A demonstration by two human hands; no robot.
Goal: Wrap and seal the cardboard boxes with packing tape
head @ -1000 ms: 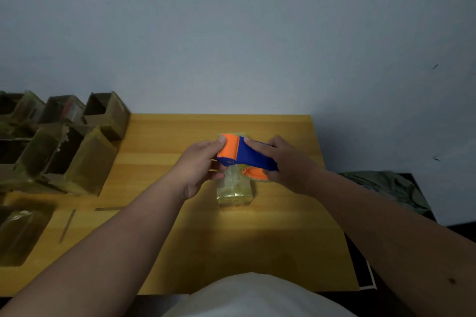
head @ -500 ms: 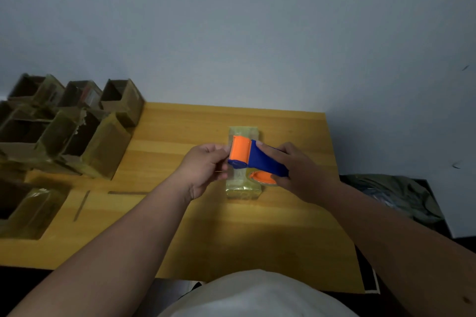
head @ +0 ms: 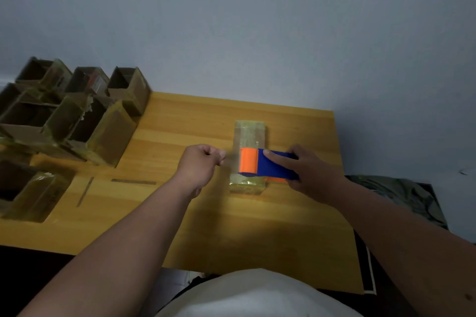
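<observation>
Two hands over a wooden table (head: 231,226) by a grey wall (head: 231,33): right hand (head: 306,169) grips dispenser (head: 268,163), left hand (head: 199,166) pinches tape.

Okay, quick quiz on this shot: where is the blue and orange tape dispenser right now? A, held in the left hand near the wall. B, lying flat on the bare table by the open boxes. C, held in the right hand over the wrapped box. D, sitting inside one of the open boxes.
C: the right hand grips the tape dispenser above the wrapped box, while the left hand pulls tape away from it.
</observation>
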